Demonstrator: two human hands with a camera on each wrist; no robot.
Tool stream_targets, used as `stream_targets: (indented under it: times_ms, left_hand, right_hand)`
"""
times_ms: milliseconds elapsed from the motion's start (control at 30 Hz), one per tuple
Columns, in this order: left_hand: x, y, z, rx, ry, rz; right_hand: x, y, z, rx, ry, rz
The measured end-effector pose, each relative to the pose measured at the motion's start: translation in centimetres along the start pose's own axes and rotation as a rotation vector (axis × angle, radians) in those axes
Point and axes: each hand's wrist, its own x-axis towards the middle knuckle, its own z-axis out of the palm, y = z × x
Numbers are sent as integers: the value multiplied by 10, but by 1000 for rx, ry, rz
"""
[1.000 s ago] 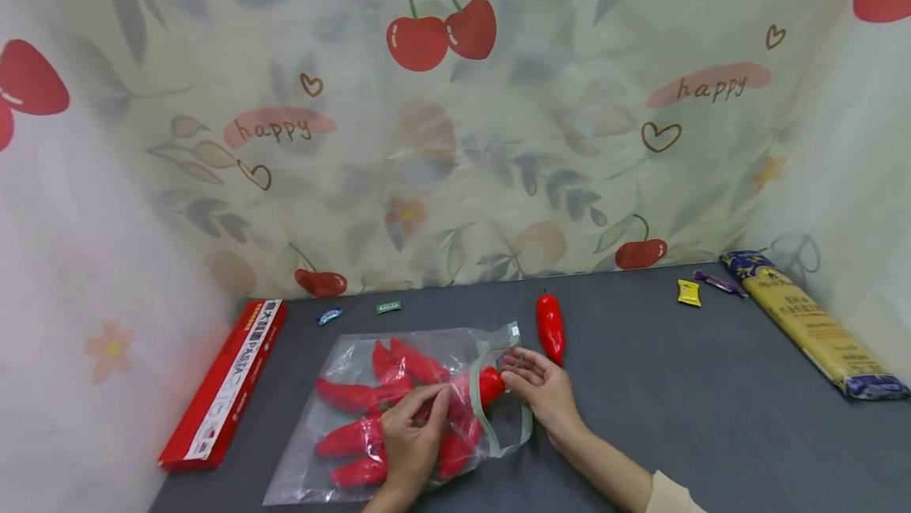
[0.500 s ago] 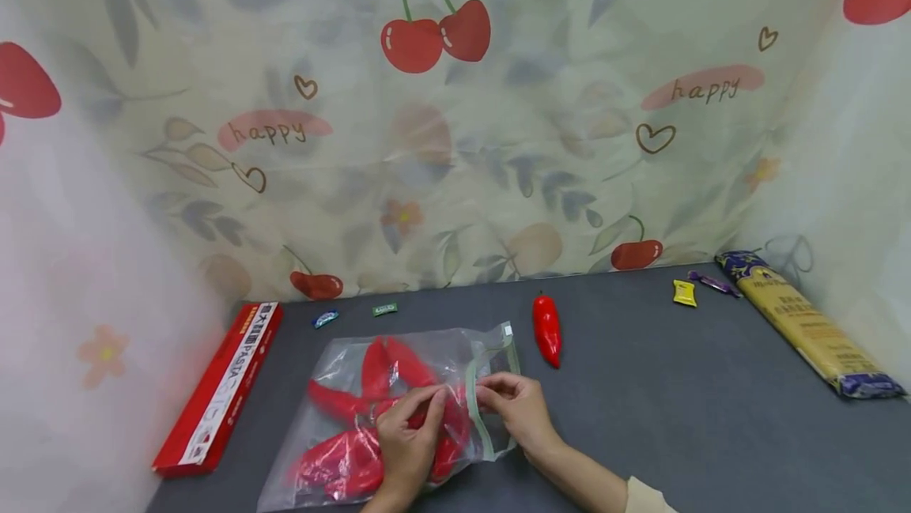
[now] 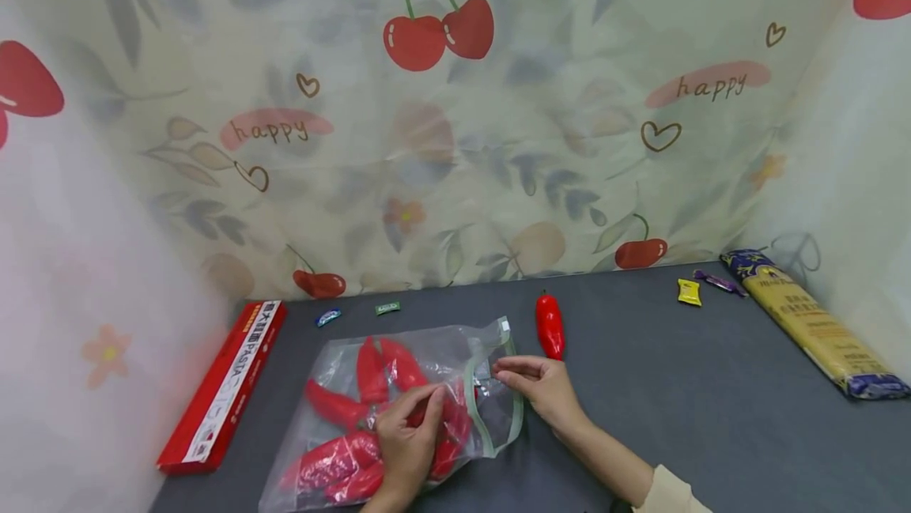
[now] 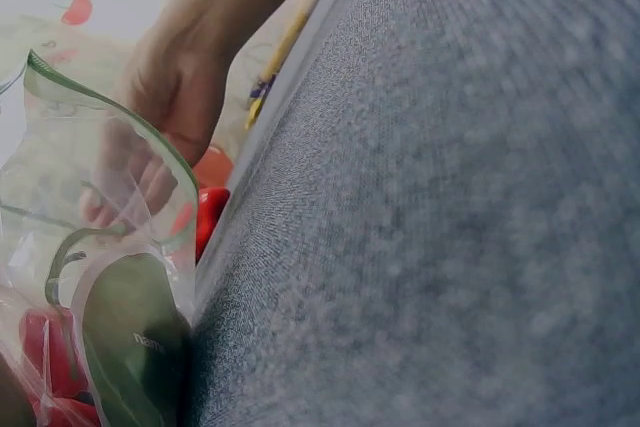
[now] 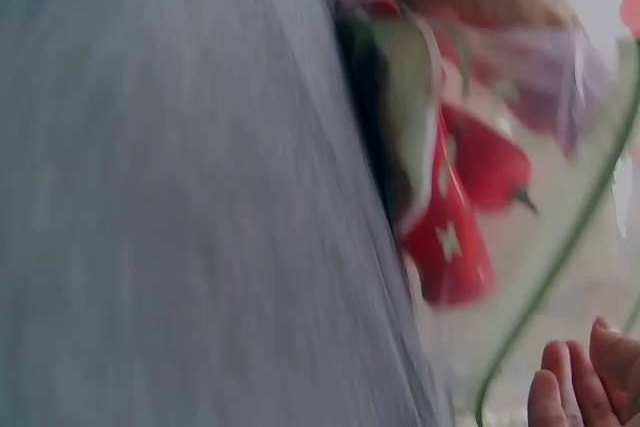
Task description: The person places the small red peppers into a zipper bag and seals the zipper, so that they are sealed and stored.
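Note:
A clear plastic bag [image 3: 455, 343] with a pale green band at its mouth lies on the table, several red chili peppers [image 3: 402, 365] inside it. My left hand [image 3: 409, 434] pinches the bag's upper film near the mouth. My right hand [image 3: 544, 393] is at the right of the bag's opening, its fingers relaxed and holding nothing. In the right wrist view, the fingers of that hand [image 5: 590, 387] appear at the lower right corner, bare of any object. One loose red chili pepper [image 3: 550, 326] lies beyond the right hand, its lower tip partly covered.
A red pasta box [image 3: 222, 386] lies at the left. Small blue [image 3: 328, 317] and green wrapped sweets [image 3: 387, 308] lie behind the bag. Toward the right back are a yellow sweet [image 3: 689, 292], a purple sweet [image 3: 720, 284] and a long yellow packet [image 3: 811, 323].
My right hand pushed a red chili pepper through the bag's mouth, let it go and drew back out to the right. The left hand has kept its pinch on the bag.

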Motion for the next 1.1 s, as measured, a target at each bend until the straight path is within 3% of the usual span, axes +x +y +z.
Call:
stream_targets:
  times_ms: [200, 300, 667, 800, 900, 1100]
  left_hand:
    - [-10, -19, 0, 0, -3, -5]
    - [-10, -19, -1, -10, -4, -9]
    - [5, 10, -2, -36, -22, -44]
    - [6, 10, -2, -29, -20, -42]
    - [0, 1, -1, -27, -20, -40]
    - [-10, -20, 0, -24, -20, -25]
  right_hand:
    - [8, -3, -27, -47, 82, 9]
    - [16, -6, -38, -49, 131, 21]
    - [68, -2, -74, -165, 280, 1]
    - [79, 6, -80, -252, 305, 44]
    - [86, 12, -82, -256, 313, 70]
    - [101, 18, -81, -306, 237, 154]
